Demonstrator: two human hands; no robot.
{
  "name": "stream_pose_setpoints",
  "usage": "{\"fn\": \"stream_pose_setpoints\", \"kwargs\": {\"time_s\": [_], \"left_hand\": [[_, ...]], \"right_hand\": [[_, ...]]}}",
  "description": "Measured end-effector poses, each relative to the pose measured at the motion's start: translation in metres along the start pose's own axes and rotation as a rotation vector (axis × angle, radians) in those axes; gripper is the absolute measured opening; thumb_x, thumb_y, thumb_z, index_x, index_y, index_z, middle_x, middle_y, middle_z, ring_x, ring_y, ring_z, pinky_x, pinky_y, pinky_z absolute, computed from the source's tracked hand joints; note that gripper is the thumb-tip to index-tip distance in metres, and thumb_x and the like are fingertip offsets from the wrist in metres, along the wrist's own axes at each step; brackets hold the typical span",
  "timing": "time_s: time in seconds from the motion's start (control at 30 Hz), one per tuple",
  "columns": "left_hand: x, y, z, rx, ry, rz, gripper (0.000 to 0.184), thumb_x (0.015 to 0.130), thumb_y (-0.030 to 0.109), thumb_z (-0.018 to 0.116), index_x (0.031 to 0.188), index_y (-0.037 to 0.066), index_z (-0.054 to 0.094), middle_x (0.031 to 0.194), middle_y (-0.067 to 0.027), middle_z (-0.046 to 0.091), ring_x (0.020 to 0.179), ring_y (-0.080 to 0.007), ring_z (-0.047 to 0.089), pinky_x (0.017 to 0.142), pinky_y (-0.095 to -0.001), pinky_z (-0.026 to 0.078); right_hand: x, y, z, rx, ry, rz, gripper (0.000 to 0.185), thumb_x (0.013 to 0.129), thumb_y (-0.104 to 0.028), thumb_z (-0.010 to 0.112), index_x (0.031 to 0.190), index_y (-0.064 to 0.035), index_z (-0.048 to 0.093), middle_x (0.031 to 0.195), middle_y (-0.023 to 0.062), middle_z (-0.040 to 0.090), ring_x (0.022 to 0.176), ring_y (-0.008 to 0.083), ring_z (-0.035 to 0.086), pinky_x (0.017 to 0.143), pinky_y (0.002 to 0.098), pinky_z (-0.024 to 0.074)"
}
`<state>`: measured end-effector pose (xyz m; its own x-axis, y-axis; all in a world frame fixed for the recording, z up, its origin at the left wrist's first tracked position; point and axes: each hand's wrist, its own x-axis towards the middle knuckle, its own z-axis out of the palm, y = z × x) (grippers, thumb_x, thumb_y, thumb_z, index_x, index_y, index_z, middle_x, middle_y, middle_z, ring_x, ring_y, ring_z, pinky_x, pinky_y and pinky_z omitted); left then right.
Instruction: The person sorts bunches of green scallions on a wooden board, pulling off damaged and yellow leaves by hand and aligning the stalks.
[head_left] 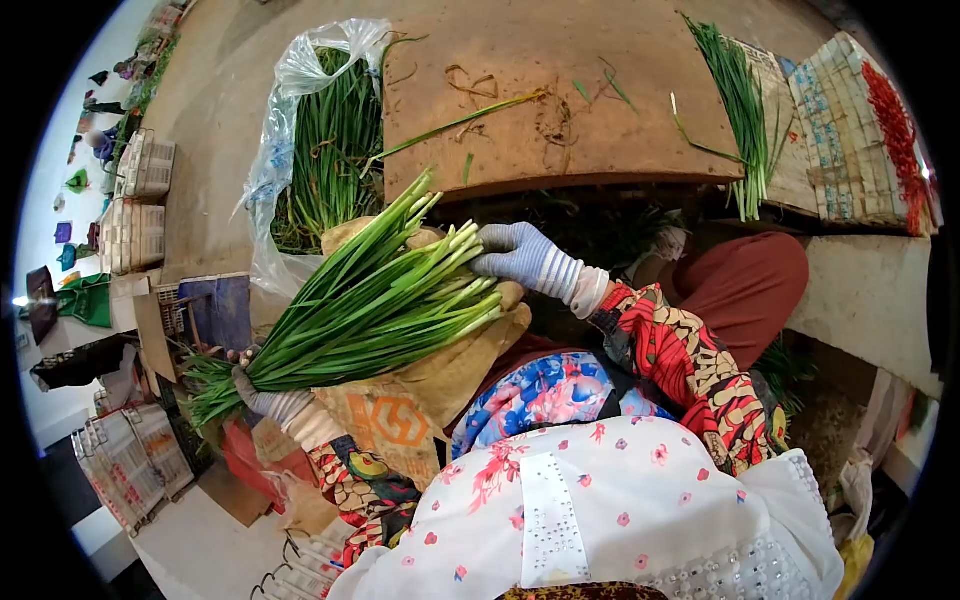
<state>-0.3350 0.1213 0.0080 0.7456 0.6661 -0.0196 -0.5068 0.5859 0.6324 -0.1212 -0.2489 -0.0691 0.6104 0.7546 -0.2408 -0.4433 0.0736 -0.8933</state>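
Note:
A large bunch of green stalks (360, 310) with pale ends lies slantwise across my lap, over a tan sack (400, 405) with an orange print. At the lower left, my left hand (270, 395), in a striped glove, is wrapped round the leafy end of the bunch. My right hand (525, 260), in a grey-and-white striped glove, pinches pale stalk ends at the bunch's upper right. Its fingertips partly hide those ends.
A brown wooden board (560, 100) with loose stalks and scraps stands ahead. Left of it, a clear plastic bag (270, 170) holds more greens. Another green bunch (735, 110) lies at the board's right edge, near red ties (893, 140). White crates (135, 235) are stacked far left.

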Motion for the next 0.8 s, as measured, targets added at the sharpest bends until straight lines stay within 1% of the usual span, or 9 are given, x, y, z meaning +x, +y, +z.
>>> {"fn": "stream_pose_setpoints", "kwargs": {"time_s": [0.13,0.2,0.27,0.33,0.53,0.6,0.67,0.7,0.8], "left_hand": [[-0.003,-0.004,0.016,-0.067,-0.122,-0.064,0.023,0.088,0.027,0.049,0.100,0.011,0.061,0.096,-0.0086,0.063,0.097,-0.0259,0.054,0.089,-0.0478,0.043],[-0.006,-0.004,0.023,0.132,0.106,0.027,0.021,0.088,0.024,0.050,0.098,0.010,0.061,0.091,-0.0079,0.061,0.093,-0.0246,0.054,0.086,-0.0464,0.044],[-0.003,-0.007,0.026,0.068,0.060,0.019,0.020,0.088,0.023,0.050,0.097,0.009,0.061,0.090,-0.0079,0.061,0.090,-0.0243,0.054,0.084,-0.0454,0.044],[0.000,-0.007,0.023,0.006,0.014,0.005,0.019,0.088,0.022,0.050,0.096,0.008,0.061,0.089,-0.0079,0.060,0.087,-0.0241,0.055,0.082,-0.0443,0.045],[0.007,-0.004,-0.003,0.197,0.389,0.071,0.020,0.087,0.019,0.053,0.096,0.004,0.062,0.085,-0.0077,0.064,0.081,-0.0204,0.061,0.076,-0.0373,0.050],[0.001,-0.003,-0.005,0.180,0.305,0.023,0.019,0.087,0.020,0.054,0.095,0.006,0.062,0.091,-0.0076,0.064,0.087,-0.0217,0.060,0.079,-0.0430,0.049],[-0.014,-0.017,0.035,0.055,-0.040,0.041,0.019,0.086,0.021,0.054,0.099,0.009,0.061,0.098,-0.0063,0.062,0.093,-0.0219,0.058,0.082,-0.0475,0.048],[-0.019,-0.022,0.056,0.062,-0.222,-0.065,0.023,0.087,0.020,0.054,0.107,0.011,0.058,0.100,-0.0039,0.059,0.100,-0.0234,0.055,0.087,-0.0514,0.045],[0.000,0.000,0.010,-0.192,-0.238,-0.319,0.021,0.084,0.026,0.053,0.100,0.011,0.057,0.106,-0.0049,0.058,0.115,-0.0287,0.045,0.097,-0.0590,0.034]], "right_hand": [[-0.001,-0.001,-0.007,-0.502,0.028,-0.320,0.025,0.074,-0.018,0.069,0.096,-0.0068,0.066,0.083,0.0072,0.063,0.079,0.0240,0.060,0.071,0.0326,0.0481],[-0.001,0.001,-0.011,-0.578,0.011,-0.337,0.023,0.072,-0.020,0.070,0.091,-0.0071,0.066,0.082,0.0081,0.062,0.077,0.0268,0.059,0.070,0.0347,0.0477],[0.003,0.002,-0.013,-0.654,-0.006,-0.357,0.021,0.071,-0.021,0.071,0.086,-0.0075,0.066,0.081,0.0091,0.061,0.076,0.0296,0.058,0.069,0.0368,0.0474],[0.008,0.003,-0.015,-0.988,0.129,-0.685,0.022,0.067,-0.022,0.071,0.078,-0.0061,0.061,0.079,0.0091,0.058,0.076,0.0302,0.057,0.070,0.0387,0.0468],[0.016,0.011,-0.004,-0.927,0.262,-0.749,0.023,0.070,-0.022,0.066,0.082,-0.0046,0.056,0.088,0.0146,0.055,0.085,0.0362,0.052,0.074,0.0419,0.0458],[0.010,0.009,-0.007,-0.986,0.106,-0.746,0.023,0.076,-0.024,0.062,0.086,-0.0035,0.056,0.090,0.0160,0.055,0.085,0.0371,0.052,0.074,0.0423,0.0457],[-0.005,-0.007,-0.012,-1.137,-0.129,-0.311,0.025,0.081,-0.026,0.059,0.094,-0.0053,0.057,0.089,0.0163,0.057,0.084,0.0350,0.055,0.072,0.0428,0.0464],[-0.011,-0.007,-0.014,-1.092,-0.132,-0.386,0.025,0.081,-0.025,0.060,0.096,-0.0053,0.058,0.089,0.0163,0.058,0.084,0.0351,0.056,0.072,0.0435,0.0466],[-0.022,-0.013,-0.015,-0.971,-0.084,-0.632,0.024,0.081,-0.021,0.060,0.099,-0.0051,0.059,0.089,0.0162,0.060,0.082,0.0349,0.058,0.073,0.0430,0.0475]]}}
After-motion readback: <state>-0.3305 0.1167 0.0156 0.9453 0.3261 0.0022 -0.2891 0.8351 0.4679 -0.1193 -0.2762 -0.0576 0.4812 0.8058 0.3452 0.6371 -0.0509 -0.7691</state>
